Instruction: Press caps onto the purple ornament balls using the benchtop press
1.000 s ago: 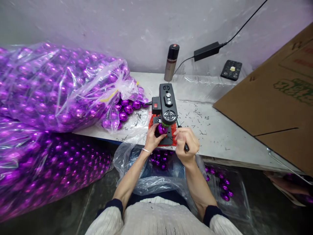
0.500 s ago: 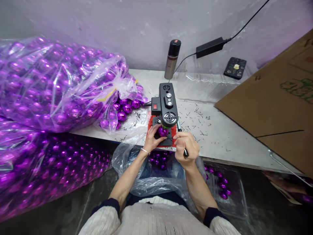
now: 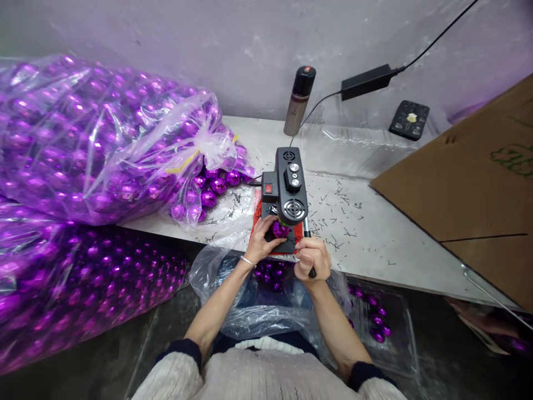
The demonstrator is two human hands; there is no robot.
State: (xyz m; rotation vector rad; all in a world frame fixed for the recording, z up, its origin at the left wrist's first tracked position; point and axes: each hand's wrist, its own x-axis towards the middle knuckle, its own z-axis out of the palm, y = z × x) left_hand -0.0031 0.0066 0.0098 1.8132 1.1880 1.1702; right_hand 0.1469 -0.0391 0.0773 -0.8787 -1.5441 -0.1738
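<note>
A small black bench machine [image 3: 289, 186] stands on a red base [image 3: 258, 214] at the front edge of the white table [image 3: 375, 239]. My left hand [image 3: 260, 240] is closed round a shiny purple ball [image 3: 280, 229] and holds it under the machine's head. My right hand [image 3: 312, 259] is wrapped round the machine's black lever handle [image 3: 307, 236], pulled toward me. A clear bag [image 3: 266, 303] with several purple balls lies in my lap below the hands.
Large clear bags of purple balls [image 3: 95, 144] fill the left side, on the table and below it. A brown cardboard sheet [image 3: 470, 183] leans at the right. A metal bottle [image 3: 298, 100], a power adapter [image 3: 366, 82] and a black remote [image 3: 408, 119] sit at the back. Small dark scraps [image 3: 337, 216] litter the table.
My right hand has drawn the lever handle lower and closer to me. The left hand keeps the ball under the head. The view shifted slightly, so the machine sits further right.
</note>
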